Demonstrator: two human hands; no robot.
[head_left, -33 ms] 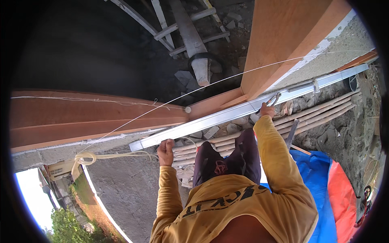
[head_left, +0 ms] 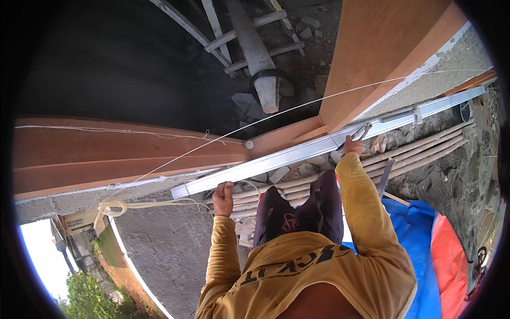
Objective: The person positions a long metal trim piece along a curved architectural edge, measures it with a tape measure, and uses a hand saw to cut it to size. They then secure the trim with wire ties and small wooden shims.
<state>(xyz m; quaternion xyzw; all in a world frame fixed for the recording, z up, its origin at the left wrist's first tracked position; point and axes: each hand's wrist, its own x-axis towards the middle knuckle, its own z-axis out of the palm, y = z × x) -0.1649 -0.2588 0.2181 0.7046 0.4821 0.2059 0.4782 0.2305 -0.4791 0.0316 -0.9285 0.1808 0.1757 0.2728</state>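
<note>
A long silver metal channel (head_left: 265,162) runs slantwise in front of me, from lower left to upper right. At its lower edge, near the left end, my left hand (head_left: 222,200) is closed with the fingertips against the metal; the exact grip is partly hidden. My right hand (head_left: 353,147) is wrapped round a plier-like hand tool (head_left: 364,131) with two curved metal arms, held over the channel right of the middle. Whether the tool bites into the metal cannot be made out. A pale cord (head_left: 154,204) trails close to my left hand.
A taut string (head_left: 289,106) crosses above the channel. Brown wooden frame boards (head_left: 133,151) stand beyond it. Bamboo-like poles (head_left: 419,154) lie by my knees, with stone rubble (head_left: 279,174) between. A blue tarp (head_left: 414,234) is at right, and a wooden ladder-like frame (head_left: 254,48) lies beyond the opening.
My left hand has turned slightly and shifted a little right along the channel's edge. My right hand keeps the tool at about the same spot. The whole view has shifted slightly.
</note>
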